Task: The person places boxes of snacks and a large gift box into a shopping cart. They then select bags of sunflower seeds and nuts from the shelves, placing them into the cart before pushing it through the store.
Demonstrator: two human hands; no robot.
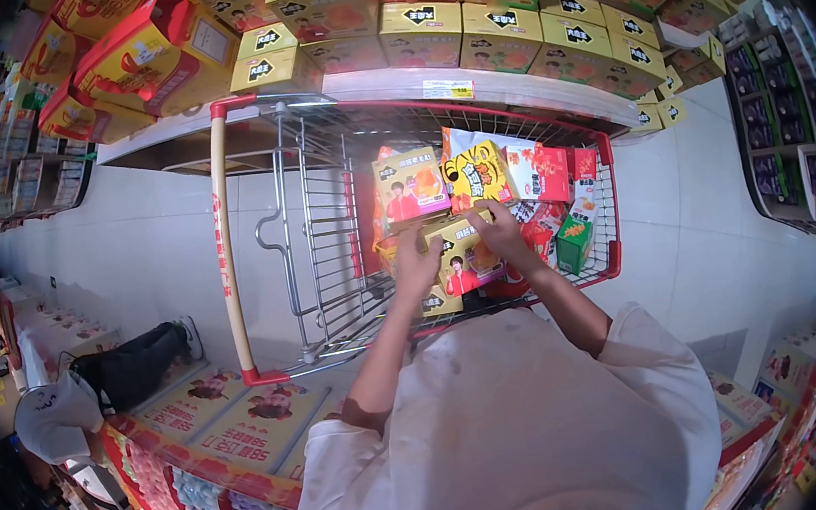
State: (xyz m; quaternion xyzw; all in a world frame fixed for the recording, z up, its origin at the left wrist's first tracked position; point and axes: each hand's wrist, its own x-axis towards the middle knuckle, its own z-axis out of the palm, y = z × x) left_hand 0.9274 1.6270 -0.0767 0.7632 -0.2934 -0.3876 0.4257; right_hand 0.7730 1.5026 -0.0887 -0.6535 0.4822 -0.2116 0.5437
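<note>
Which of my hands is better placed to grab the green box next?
Your right hand, I'd say: it's nearer the green box, which lies to your right in the shopping cart. Your left hand is farther across. Both touch the gold carton, so the right should free its grip first.

From my feed, the cart (316, 255) is shiny metal wire with smooth red plastic corners (263, 377). Gold boxes (410, 184) look like printed card with a slight sheen. Floor (670, 215) is smooth, glossy tile; the shirt (508, 425) is matt, creased cloth.
</note>
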